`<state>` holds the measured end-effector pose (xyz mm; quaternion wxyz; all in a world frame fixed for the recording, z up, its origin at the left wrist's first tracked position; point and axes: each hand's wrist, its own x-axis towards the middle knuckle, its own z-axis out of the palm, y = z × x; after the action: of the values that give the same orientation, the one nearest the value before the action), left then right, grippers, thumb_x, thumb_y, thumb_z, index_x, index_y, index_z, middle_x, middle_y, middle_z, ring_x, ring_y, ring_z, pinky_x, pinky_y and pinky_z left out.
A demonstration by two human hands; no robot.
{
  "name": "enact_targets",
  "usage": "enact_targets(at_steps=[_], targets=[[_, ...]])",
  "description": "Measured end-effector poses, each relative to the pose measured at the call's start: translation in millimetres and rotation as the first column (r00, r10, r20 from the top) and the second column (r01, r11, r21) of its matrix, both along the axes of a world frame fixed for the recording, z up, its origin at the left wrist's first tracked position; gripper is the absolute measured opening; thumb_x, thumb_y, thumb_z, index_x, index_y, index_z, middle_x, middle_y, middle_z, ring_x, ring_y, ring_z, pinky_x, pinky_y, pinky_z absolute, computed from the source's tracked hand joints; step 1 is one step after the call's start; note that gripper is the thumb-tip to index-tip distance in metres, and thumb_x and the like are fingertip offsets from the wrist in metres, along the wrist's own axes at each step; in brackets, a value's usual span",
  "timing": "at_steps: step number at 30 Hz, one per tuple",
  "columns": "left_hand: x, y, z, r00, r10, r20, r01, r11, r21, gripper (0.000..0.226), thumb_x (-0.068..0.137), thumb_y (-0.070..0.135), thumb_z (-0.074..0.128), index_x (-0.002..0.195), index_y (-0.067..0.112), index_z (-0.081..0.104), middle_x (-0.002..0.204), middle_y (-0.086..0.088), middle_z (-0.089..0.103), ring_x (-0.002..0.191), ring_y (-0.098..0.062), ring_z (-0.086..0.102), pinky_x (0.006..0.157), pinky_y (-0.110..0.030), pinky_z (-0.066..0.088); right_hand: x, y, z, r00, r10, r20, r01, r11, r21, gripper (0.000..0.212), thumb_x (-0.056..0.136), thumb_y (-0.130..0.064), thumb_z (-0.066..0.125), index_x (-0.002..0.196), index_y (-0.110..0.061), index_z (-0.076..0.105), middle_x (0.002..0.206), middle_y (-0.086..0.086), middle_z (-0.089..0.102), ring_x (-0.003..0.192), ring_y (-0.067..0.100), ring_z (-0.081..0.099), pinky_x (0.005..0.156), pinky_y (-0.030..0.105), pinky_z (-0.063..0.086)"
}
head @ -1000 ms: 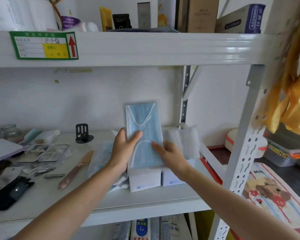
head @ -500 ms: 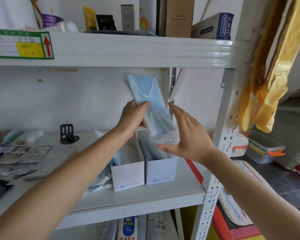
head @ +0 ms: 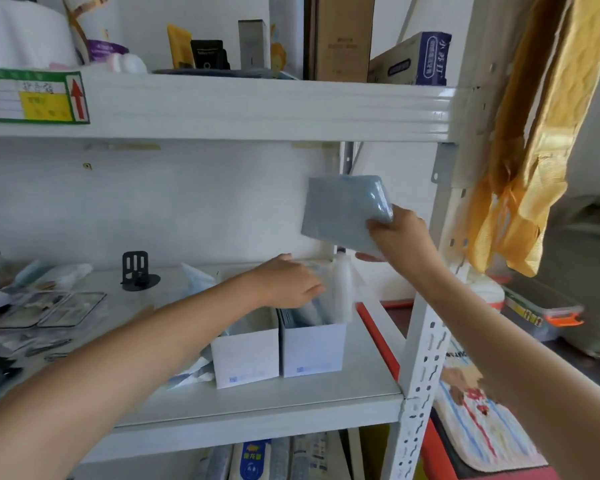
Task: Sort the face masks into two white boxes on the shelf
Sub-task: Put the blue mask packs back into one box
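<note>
Up high, right hand (head: 400, 237) grips a wrapped blue mask (head: 343, 211) — left hand (head: 286, 284), fingers straight, reaches into the right white box (head: 314, 351).

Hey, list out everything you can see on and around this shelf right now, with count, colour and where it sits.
wrapped blue face mask: one, blue, held up right of the boxes
white cardboard boxes: two, white, side by side on the middle shelf
masks in the right box: count unclear, blue-grey, standing upright
loose wrapped masks: count unclear, pale blue, left of the boxes
black metal bookend: one, black, shelf rear
white metal shelf: one, white
green-bordered label: one, red arrow, upper shelf edge
yellow mesh bag: one, yellow, hanging at right
blue-and-white carton: one, top shelf
left hand: fingers straight, over the right box
right hand: grips the wrapped mask
</note>
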<state>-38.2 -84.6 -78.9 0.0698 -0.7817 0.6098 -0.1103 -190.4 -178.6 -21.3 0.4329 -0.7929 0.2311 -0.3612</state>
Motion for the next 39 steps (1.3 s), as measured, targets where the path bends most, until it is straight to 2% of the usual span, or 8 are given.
enact_targets(at_steps=[5, 8, 15, 18, 21, 26, 30, 39], targets=[[11, 3, -14, 0.955, 0.013, 0.295, -0.072, 0.979, 0.192, 0.028, 0.095, 0.012, 0.039, 0.095, 0.007, 0.066, 0.092, -0.010, 0.063, 0.084, -0.026, 0.059, 0.109, -0.072, 0.011, 8, 0, 13, 0.975, 0.117, -0.191, -0.124, 0.992, -0.025, 0.044, 0.086, 0.007, 0.038, 0.124, -0.013, 0.052, 0.106, 0.008, 0.054, 0.070, 0.029, 0.065, 0.053, 0.028, 0.059], [9, 2, -23, 0.977, -0.069, 0.203, 0.024, 0.977, 0.212, 0.012, 0.081, 0.015, 0.063, 0.082, 0.004, 0.067, 0.084, -0.009, 0.066, 0.075, -0.023, 0.063, 0.090, -0.046, 0.051, 23, 6, 15, 0.918, 0.068, -0.390, -0.112, 0.989, -0.092, 0.031, 0.090, 0.002, 0.045, 0.120, -0.004, 0.051, 0.100, 0.009, 0.056, 0.082, 0.027, 0.065, 0.061, 0.024, 0.060], [-7, 4, -35, 0.996, 0.073, 0.042, -0.082, 0.942, 0.326, 0.051, 0.100, 0.046, 0.021, 0.130, 0.011, 0.044, 0.133, -0.008, 0.052, 0.115, -0.030, 0.054, 0.095, -0.038, 0.041, 35, 16, 22, 0.582, -0.344, -0.736, -0.421, 0.647, -0.636, 0.052, 0.088, -0.046, 0.057, 0.116, -0.003, 0.060, 0.076, 0.000, 0.045, 0.099, 0.021, 0.052, 0.074, 0.022, 0.042], [-9, 1, -36, 0.986, 0.149, -0.081, -0.130, 0.972, 0.198, 0.052, 0.100, 0.042, 0.028, 0.134, 0.003, 0.033, 0.141, -0.011, 0.038, 0.100, -0.035, 0.060, 0.076, -0.034, 0.042, 44, 5, 22, 0.791, -0.083, -0.607, -0.218, 0.888, -0.405, 0.033, 0.094, -0.015, 0.052, 0.123, 0.001, 0.052, 0.113, 0.015, 0.057, 0.101, 0.028, 0.058, 0.071, 0.026, 0.052], [-11, 0, -36, 0.987, 0.119, -0.106, -0.098, 0.977, 0.188, 0.052, 0.100, 0.042, 0.026, 0.141, 0.011, 0.031, 0.147, -0.004, 0.038, 0.110, -0.031, 0.057, 0.083, -0.036, 0.043, 47, 4, 25, 0.867, -0.003, -0.499, -0.153, 0.950, -0.273, 0.011, 0.092, -0.005, 0.049, 0.101, -0.002, 0.055, 0.102, 0.012, 0.059, 0.087, 0.029, 0.067, 0.068, 0.028, 0.058], [-6, 2, -44, 0.990, 0.021, 0.136, -0.051, 0.974, 0.219, 0.048, 0.102, 0.039, 0.020, 0.123, 0.013, 0.054, 0.128, -0.004, 0.057, 0.123, -0.026, 0.044, 0.099, -0.037, 0.036, 50, 2, 24, 0.645, -0.198, -0.738, -0.334, 0.796, -0.505, 0.056, 0.093, -0.051, 0.044, 0.106, -0.002, 0.067, 0.102, 0.006, 0.069, 0.092, 0.021, 0.058, 0.096, 0.023, 0.042], [-1, 5, -46, 0.981, -0.061, 0.186, 0.023, 0.979, 0.203, 0.051, 0.103, 0.035, 0.020, 0.117, 0.008, 0.061, 0.121, -0.007, 0.059, 0.117, -0.026, 0.047, 0.111, -0.037, 0.028, 57, 0, 25, 0.574, -0.346, -0.742, -0.388, 0.683, -0.619, 0.060, 0.091, -0.049, 0.049, 0.047, -0.010, 0.038, 0.052, -0.002, 0.040, 0.056, 0.012, 0.035, 0.070, 0.021, 0.031], [-7, -11, -32, 0.993, 0.110, -0.043, -0.083, 0.910, 0.405, 0.052, 0.103, 0.036, 0.015, 0.130, 0.007, 0.049, 0.136, -0.009, 0.052, 0.122, -0.028, 0.048, 0.099, -0.035, 0.036, 97, 6, 0, 0.550, -0.029, -0.835, -0.365, 0.891, -0.271, 0.049, 0.093, -0.027, 0.056, 0.052, -0.016, 0.032, 0.055, -0.001, 0.038, 0.047, 0.013, 0.037, 0.052, 0.015, 0.040]])
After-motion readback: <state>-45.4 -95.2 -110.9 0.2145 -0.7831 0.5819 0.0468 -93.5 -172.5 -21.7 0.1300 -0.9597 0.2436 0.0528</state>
